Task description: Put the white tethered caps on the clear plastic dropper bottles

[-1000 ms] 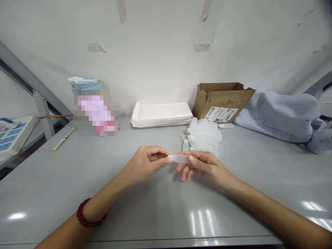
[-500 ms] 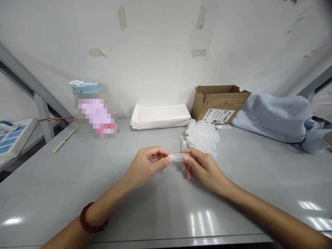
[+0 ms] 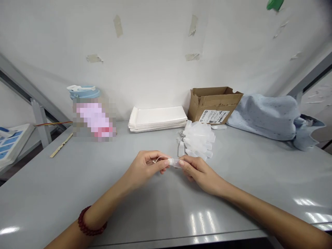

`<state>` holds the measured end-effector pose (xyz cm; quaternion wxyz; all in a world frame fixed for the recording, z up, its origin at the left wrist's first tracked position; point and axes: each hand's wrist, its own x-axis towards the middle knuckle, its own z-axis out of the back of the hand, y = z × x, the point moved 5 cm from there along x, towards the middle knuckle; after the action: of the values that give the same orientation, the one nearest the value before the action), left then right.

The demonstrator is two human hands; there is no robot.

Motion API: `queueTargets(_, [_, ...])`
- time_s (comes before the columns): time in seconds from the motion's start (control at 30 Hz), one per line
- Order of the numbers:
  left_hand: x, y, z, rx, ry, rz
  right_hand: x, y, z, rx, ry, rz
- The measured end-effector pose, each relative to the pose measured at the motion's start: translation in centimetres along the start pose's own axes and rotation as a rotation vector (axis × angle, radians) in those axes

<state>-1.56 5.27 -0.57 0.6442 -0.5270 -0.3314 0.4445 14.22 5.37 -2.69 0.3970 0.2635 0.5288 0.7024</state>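
Note:
A small translucent white tube (image 3: 176, 163) lies sideways between my two hands above the grey table. My left hand (image 3: 150, 166) pinches its white left end, where a thin white string curves out over the fingers. My right hand (image 3: 195, 170) is closed on the tube's right end, thumb on top. Just beyond my right hand is a pile of similar translucent white pieces (image 3: 199, 136) with strings at its left edge. One more piece (image 3: 219, 127) lies apart, by the cardboard box.
The grey table (image 3: 124, 214) bears a stack of white trays or envelopes (image 3: 158, 117), an open cardboard box (image 3: 214, 105), blue cloth (image 3: 264, 117), a light-blue lidded container (image 3: 84, 92), a blurred pink item (image 3: 94, 119) and a narrow strip (image 3: 61, 145). A white wall stands behind.
The string now arches above my left fingers. My right-hand fingers have curled in closer around the tube, and less of it shows. The whole view has shifted slightly.

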Motion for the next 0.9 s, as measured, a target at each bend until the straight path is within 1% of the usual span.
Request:
queueTargets(0.1, [-0.3,-0.9,-0.1,0.121,-0.020,-0.117,0.0,-0.6,-0.6,0.341,0.147,-0.158])
queueTargets(0.17, [-0.4,-1.2,-0.2,0.148,-0.026,-0.171,0.0,-0.7,-0.8,0.437,0.198,-0.212])
queueTargets(0.2, [-0.4,-1.3,-0.2,0.146,-0.024,-0.180,0.0,-0.6,-0.7,0.416,0.184,-0.200])
queueTargets(0.23, [-0.3,-1.3,-0.1,0.140,-0.023,-0.174,0.1,-0.4,-0.4,0.349,0.143,-0.157])
queueTargets(0.33, [-0.1,-1.0,0.1,0.147,-0.038,-0.092,0.1,0.6,0.7,-0.023,-0.056,0.084])
queueTargets(0.4, [0.0,-0.8,0.1,0.166,-0.059,-0.038,0.0,1.1,1.0,-0.249,-0.148,0.236])
queueTargets(0.47, [0.0,-0.7,0.0,0.160,-0.053,-0.017,-0.1,1.2,1.0,-0.385,-0.186,0.344])
queueTargets(0.57, [0.1,-0.3,-0.5,0.117,0.007,0.001,-0.3,1.1,0.8,-0.494,-0.214,0.453])
queueTargets(0.67, [0.2,0.1,-0.6,0.079,0.052,0.032,-0.4,1.2,0.6,-0.489,-0.218,0.462])
queueTargets(0.8, [0.3,0.3,-0.5,0.051,0.084,0.036,-0.4,1.3,0.6,-0.391,-0.223,0.332])
queueTargets(0.9, [0.1,0.3,-0.6,0.119,0.097,0.037,-0.3,1.5,0.6,-0.339,-0.223,0.273])
